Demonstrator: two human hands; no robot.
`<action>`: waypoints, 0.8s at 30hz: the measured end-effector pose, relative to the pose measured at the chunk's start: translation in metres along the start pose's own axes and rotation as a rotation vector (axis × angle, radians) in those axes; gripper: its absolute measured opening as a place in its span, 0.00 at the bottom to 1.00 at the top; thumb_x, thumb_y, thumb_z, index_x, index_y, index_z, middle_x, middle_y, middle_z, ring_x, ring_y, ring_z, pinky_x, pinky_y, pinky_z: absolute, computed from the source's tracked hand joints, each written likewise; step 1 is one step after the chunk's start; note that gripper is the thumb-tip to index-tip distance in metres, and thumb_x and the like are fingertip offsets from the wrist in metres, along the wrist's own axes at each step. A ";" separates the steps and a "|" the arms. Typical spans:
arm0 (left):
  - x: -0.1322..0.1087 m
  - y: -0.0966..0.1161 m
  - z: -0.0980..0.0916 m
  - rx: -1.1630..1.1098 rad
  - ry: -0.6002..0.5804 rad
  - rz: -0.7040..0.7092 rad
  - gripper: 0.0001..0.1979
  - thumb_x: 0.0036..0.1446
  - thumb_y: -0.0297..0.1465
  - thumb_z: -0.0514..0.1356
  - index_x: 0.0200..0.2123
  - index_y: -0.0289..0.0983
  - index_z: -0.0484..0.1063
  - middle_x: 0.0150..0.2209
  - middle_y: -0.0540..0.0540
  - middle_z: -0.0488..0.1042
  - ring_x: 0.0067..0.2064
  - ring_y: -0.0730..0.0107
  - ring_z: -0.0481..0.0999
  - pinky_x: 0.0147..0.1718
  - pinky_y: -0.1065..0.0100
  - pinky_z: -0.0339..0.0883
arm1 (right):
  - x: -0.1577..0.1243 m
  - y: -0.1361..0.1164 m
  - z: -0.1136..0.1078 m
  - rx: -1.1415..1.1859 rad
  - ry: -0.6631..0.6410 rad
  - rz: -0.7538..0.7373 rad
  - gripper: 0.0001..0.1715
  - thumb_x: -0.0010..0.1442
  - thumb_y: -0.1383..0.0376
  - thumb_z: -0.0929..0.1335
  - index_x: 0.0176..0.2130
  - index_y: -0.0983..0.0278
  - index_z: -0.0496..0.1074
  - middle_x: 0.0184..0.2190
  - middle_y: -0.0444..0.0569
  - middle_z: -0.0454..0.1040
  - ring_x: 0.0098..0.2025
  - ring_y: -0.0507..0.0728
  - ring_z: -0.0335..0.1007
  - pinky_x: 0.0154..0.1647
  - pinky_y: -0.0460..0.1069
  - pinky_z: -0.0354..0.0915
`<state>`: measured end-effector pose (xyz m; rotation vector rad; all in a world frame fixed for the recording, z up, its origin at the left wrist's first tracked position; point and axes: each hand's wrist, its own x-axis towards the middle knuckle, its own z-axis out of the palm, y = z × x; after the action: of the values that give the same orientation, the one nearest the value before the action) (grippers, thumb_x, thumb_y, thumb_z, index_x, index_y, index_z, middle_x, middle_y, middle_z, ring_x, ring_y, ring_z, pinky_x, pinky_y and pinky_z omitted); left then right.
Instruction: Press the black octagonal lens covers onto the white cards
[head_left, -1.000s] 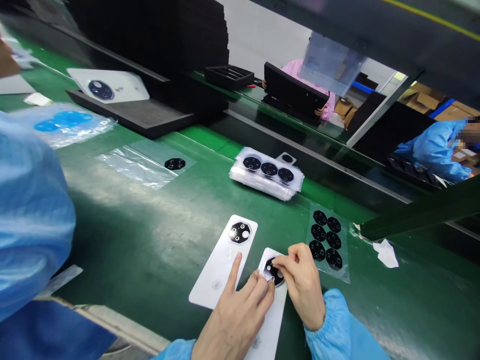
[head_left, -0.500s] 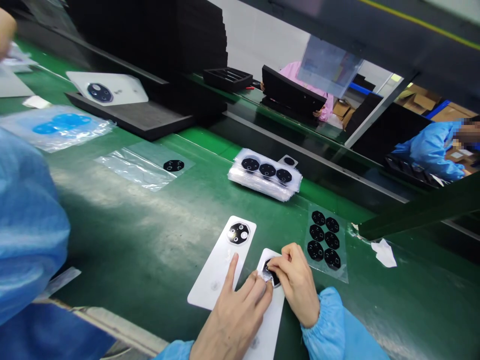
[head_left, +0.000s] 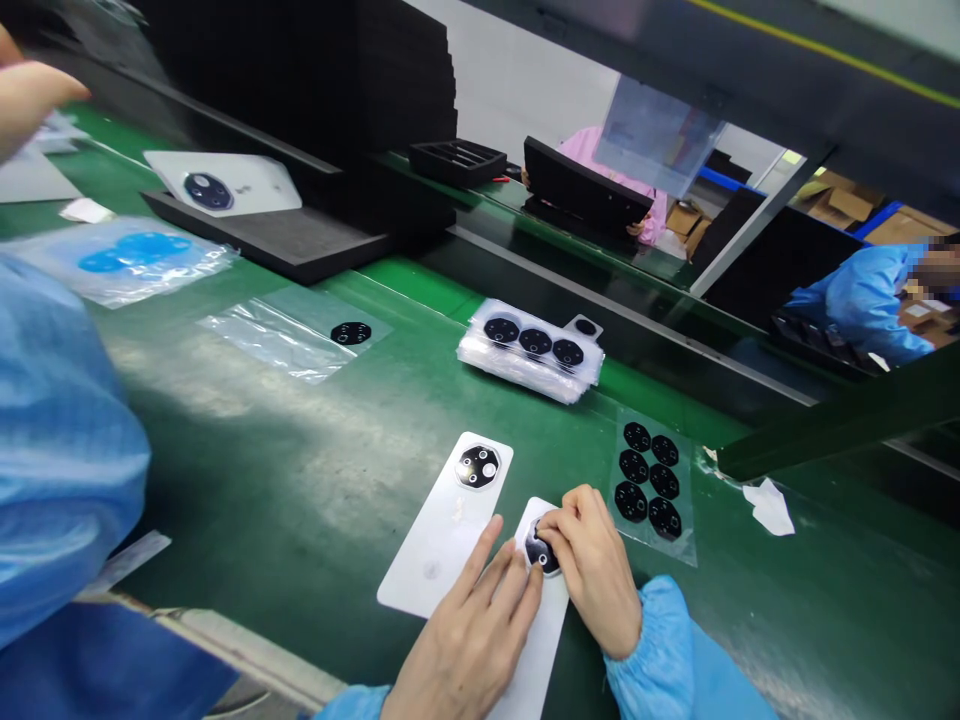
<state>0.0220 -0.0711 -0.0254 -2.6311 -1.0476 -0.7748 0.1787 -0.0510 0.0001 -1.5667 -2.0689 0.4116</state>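
A white phone back cover (head_left: pixel 541 628) lies under my hands, with a black round camera decal (head_left: pixel 541 549) in its raised ring. My left hand (head_left: pixel 474 622) rests over this cover with fingers stretched out, the middle fingertips at the ring's lower left edge. My right hand (head_left: pixel 595 572) is closed in a pinch at the decal's upper right edge; what sits between the fingertips is hidden. A second white phone back cover (head_left: pixel 427 535) lies just left, its black camera decal (head_left: pixel 478 466) fully in view; my left index finger reaches over its right edge.
Right of my hands lies a clear sheet with several black decals (head_left: pixel 648 480). Behind stands a stack of decal sheets (head_left: pixel 529 350). Clear film (head_left: pixel 277 335), a bag with blue pieces (head_left: pixel 127 265) and a black foam tray (head_left: pixel 300 240) lie left. A co-worker's blue sleeve (head_left: pixel 67 450) is close by.
My left index finger has shifted right and the hand slightly down. More of the decal shows between my hands. The right hand keeps its pinch. A co-worker's hand at upper left has moved further into view.
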 end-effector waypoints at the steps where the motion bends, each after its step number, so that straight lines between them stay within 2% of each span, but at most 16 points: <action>1: 0.001 0.001 -0.001 0.003 0.001 -0.010 0.16 0.58 0.18 0.45 0.43 0.29 0.69 0.35 0.43 0.76 0.43 0.63 0.75 0.62 0.49 0.46 | 0.001 -0.001 -0.001 -0.005 -0.008 0.000 0.10 0.62 0.75 0.60 0.33 0.62 0.65 0.32 0.47 0.58 0.35 0.56 0.58 0.34 0.51 0.59; 5: 0.006 -0.003 -0.004 -0.047 0.007 -0.069 0.16 0.58 0.16 0.44 0.40 0.29 0.69 0.31 0.45 0.74 0.39 0.65 0.76 0.60 0.45 0.50 | 0.003 -0.003 -0.003 -0.027 -0.038 -0.013 0.11 0.63 0.75 0.59 0.32 0.63 0.64 0.32 0.47 0.59 0.35 0.56 0.58 0.33 0.51 0.60; 11: 0.018 -0.020 -0.012 -0.246 -0.042 -0.029 0.20 0.60 0.15 0.38 0.41 0.29 0.68 0.32 0.46 0.72 0.34 0.70 0.75 0.54 0.54 0.64 | 0.005 -0.003 -0.004 -0.077 -0.053 -0.020 0.11 0.63 0.74 0.59 0.32 0.63 0.64 0.32 0.47 0.60 0.35 0.56 0.58 0.34 0.51 0.60; 18: 0.017 -0.022 -0.009 -0.222 -0.082 -0.016 0.21 0.59 0.15 0.39 0.42 0.29 0.69 0.32 0.47 0.71 0.34 0.70 0.73 0.58 0.52 0.55 | 0.005 -0.002 -0.003 -0.085 -0.033 -0.036 0.11 0.62 0.74 0.59 0.31 0.62 0.64 0.32 0.47 0.61 0.35 0.56 0.59 0.34 0.51 0.62; 24: 0.017 -0.021 -0.007 -0.125 -0.118 0.023 0.24 0.55 0.12 0.39 0.45 0.30 0.69 0.32 0.48 0.71 0.32 0.69 0.71 0.59 0.51 0.49 | 0.005 -0.002 -0.004 -0.084 -0.042 -0.035 0.12 0.62 0.75 0.59 0.31 0.62 0.64 0.32 0.47 0.61 0.35 0.55 0.59 0.34 0.50 0.62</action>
<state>0.0150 -0.0487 -0.0106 -2.8203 -1.0273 -0.7102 0.1779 -0.0472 0.0053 -1.5797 -2.1676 0.3520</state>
